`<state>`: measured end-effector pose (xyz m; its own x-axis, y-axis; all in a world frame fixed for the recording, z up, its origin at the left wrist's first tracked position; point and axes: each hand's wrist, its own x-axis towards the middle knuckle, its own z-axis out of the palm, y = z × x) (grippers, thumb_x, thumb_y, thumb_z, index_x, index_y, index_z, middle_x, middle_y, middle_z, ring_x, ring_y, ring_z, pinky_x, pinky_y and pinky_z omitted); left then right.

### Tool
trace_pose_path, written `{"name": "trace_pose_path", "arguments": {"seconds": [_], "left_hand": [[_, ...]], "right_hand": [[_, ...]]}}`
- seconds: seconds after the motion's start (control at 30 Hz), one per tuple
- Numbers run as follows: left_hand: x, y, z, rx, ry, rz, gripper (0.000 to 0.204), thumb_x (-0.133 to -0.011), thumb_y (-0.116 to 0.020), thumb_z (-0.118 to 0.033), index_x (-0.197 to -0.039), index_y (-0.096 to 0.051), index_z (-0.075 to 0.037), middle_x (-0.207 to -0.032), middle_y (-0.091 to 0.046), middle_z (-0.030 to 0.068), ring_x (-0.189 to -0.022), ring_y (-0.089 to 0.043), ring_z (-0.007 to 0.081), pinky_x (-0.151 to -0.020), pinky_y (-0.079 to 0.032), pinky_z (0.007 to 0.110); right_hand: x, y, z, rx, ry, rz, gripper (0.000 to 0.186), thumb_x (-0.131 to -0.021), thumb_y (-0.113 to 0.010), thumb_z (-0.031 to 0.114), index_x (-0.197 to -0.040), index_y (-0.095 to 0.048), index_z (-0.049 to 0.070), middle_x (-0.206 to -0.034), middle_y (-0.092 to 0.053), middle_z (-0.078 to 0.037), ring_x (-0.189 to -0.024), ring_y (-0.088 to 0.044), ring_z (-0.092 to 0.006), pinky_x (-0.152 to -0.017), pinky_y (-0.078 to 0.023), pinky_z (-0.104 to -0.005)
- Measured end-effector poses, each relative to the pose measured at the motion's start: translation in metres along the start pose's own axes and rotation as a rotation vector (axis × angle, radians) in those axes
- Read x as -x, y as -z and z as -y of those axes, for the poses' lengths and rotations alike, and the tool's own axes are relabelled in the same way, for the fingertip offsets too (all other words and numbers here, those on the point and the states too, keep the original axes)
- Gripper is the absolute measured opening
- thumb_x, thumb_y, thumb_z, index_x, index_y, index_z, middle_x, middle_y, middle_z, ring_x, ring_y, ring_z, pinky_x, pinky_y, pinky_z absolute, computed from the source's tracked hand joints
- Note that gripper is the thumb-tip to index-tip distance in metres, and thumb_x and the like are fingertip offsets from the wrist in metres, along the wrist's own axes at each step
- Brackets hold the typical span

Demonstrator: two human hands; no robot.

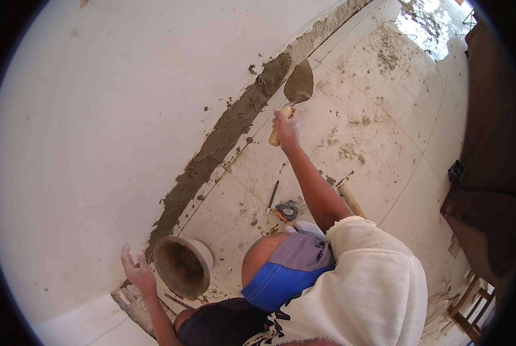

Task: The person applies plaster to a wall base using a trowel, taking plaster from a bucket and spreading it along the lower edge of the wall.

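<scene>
My right hand (pixel 288 128) is wrapped round the wooden handle of a trowel (pixel 299 84). Its blade, coated in grey-brown mortar, lies beside a band of wet mortar (pixel 216 145) running along the foot of the white wall (pixel 113 115). The blade's edge is close to that band; whether it touches cannot be told. Fingers apart and holding nothing, my left hand (pixel 139 272) is raised by the wall at the lower end of the band. Just right of it stands a round bucket (pixel 203 256), its inside dark, with mortar smears.
On the tiled floor (pixel 396 155) lie a tape measure (pixel 286 211), a dark pencil-like stick (pixel 274 195) and a wooden handle (pixel 351 200). Rubble crumbs (pixel 350 151) are scattered to the right. Brown covered furniture (pixel 488 173) lines the right side. A rough board (pixel 132 311) is below my left hand.
</scene>
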<state>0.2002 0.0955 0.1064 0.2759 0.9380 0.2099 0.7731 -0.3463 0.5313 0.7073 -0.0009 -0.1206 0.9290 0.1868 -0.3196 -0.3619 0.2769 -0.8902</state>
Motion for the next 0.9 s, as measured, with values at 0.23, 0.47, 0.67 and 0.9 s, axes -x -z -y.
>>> {"name": "trace_pose_path", "arguments": {"seconds": [0.23, 0.47, 0.67, 0.9], "left_hand": [[0.013, -0.016, -0.003, -0.050, -0.026, 0.171, 0.040, -0.092, -0.060, -0.004, -0.130, -0.054, 0.009, -0.133, -0.057, 0.0219, -0.128, -0.053, 0.0319, -0.111, -0.039, 0.041], [0.033, -0.017, 0.018, 0.072, 0.085, 0.265, 0.036, -0.092, -0.059, -0.001, -0.127, -0.056, 0.009, -0.128, -0.060, 0.0210, -0.123, -0.056, 0.0306, -0.107, -0.043, 0.042], [0.030, -0.006, 0.031, 0.043, 0.147, 0.226, 0.035, -0.093, -0.058, -0.001, -0.126, -0.056, 0.008, -0.125, -0.061, 0.0194, -0.118, -0.059, 0.0267, -0.102, -0.047, 0.039], [0.014, -0.016, 0.016, 0.064, 0.060, 0.205, 0.032, -0.096, -0.056, -0.002, -0.127, -0.055, 0.007, -0.123, -0.061, 0.0166, -0.113, -0.060, 0.0230, -0.097, -0.050, 0.034]], "right_hand": [[-0.069, 0.033, -0.016, -0.090, -0.170, 0.136, 0.014, -0.090, -0.056, 0.016, -0.101, -0.050, 0.010, -0.077, -0.054, -0.004, -0.066, -0.057, -0.0141, -0.055, -0.051, -0.0317], [-0.100, 0.032, -0.029, -0.447, -0.381, 0.450, 0.023, -0.091, -0.050, 0.033, -0.101, -0.051, 0.013, -0.072, -0.052, -0.001, -0.057, -0.052, -0.0146, -0.053, -0.049, -0.0336], [-0.078, 0.011, -0.033, -0.684, -0.491, 0.760, 0.023, -0.092, -0.050, 0.035, -0.098, -0.056, 0.015, -0.064, -0.047, 0.000, -0.051, -0.048, -0.0138, -0.049, -0.046, -0.0326], [-0.023, -0.026, -0.023, -0.878, -0.495, 0.910, 0.027, -0.091, -0.050, 0.037, -0.092, -0.064, 0.014, -0.062, -0.047, -0.001, -0.049, -0.047, -0.0147, -0.046, -0.047, -0.0344]]}}
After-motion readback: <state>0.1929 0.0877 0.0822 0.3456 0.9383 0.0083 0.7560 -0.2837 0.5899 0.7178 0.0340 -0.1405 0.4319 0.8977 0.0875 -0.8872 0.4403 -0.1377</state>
